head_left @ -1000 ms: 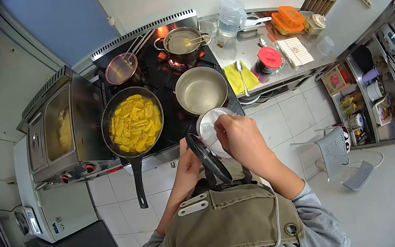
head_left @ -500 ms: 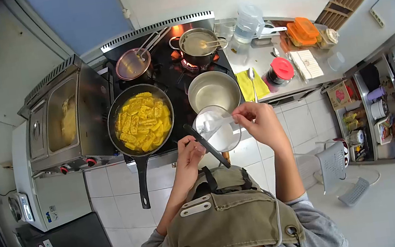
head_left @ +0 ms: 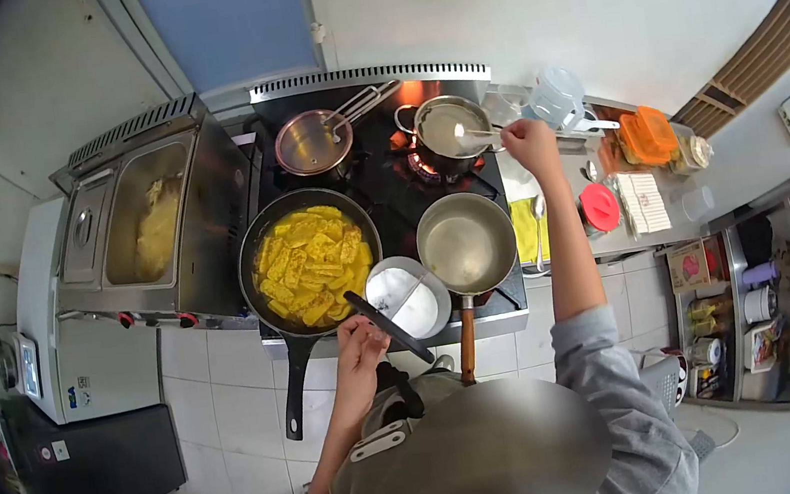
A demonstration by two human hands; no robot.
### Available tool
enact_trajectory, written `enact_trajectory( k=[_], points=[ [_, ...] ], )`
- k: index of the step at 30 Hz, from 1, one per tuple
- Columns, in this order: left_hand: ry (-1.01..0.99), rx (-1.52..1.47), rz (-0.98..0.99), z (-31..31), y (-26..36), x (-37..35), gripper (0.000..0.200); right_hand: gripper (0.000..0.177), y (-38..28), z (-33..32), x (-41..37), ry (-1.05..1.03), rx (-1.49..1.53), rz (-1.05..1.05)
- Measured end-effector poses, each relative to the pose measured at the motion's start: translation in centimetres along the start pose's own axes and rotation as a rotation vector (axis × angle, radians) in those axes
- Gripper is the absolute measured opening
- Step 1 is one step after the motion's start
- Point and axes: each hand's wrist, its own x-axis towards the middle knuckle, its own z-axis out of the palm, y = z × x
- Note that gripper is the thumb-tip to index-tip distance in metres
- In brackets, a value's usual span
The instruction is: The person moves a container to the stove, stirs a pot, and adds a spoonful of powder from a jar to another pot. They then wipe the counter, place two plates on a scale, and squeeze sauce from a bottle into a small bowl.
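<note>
At the stove's front edge my left hand [head_left: 360,341] is closed on a clear divided container [head_left: 438,293]. White powder fills its compartments, and its black lid [head_left: 388,329] stands tipped up beside my fingers. My right hand [head_left: 530,145] reaches far forward, pinching a small pale spoon [head_left: 481,138]. The spoon's bowl, with something white in it, is over the back right pot [head_left: 447,126] of cloudy liquid. Left of the container is a black frying pan [head_left: 292,347] full of yellow pieces in sauce. A wooden-handled saucepan [head_left: 465,242] stands right of the container.
Flame burns under the back right pot. A copper-coloured pan [head_left: 312,143] with tongs sits back left. On the right counter are a red-lidded jar [head_left: 599,206], a spoon on a yellow cloth [head_left: 526,233], a water jug [head_left: 558,98] and orange boxes [head_left: 647,136]. A steel fryer-like appliance [head_left: 149,221] stands left.
My right hand has lifted the spoon out of the container and carried it forward to the back right pot. My left hand still holds the container, now nearer the frying pan.
</note>
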Motion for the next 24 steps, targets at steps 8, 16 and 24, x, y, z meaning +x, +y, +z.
enact_trajectory(
  k=[8, 16, 24],
  points=[
    [-0.015, -0.036, -0.006, 0.5, 0.9, 0.7, 0.016, 0.013, -3.3, -3.9, -7.1, 0.030, 0.071, -0.001],
    [-0.195, -0.133, -0.053, 2.0, 1.9, 1.3, 0.018, 0.014, -13.3, -9.6, -17.9, -0.133, 0.208, -0.370],
    [-0.278, 0.038, 0.010, 3.4, 3.4, 0.1, 0.015, 0.029, -13.7, -9.6, -22.0, -0.240, -0.249, -0.696]
  ],
)
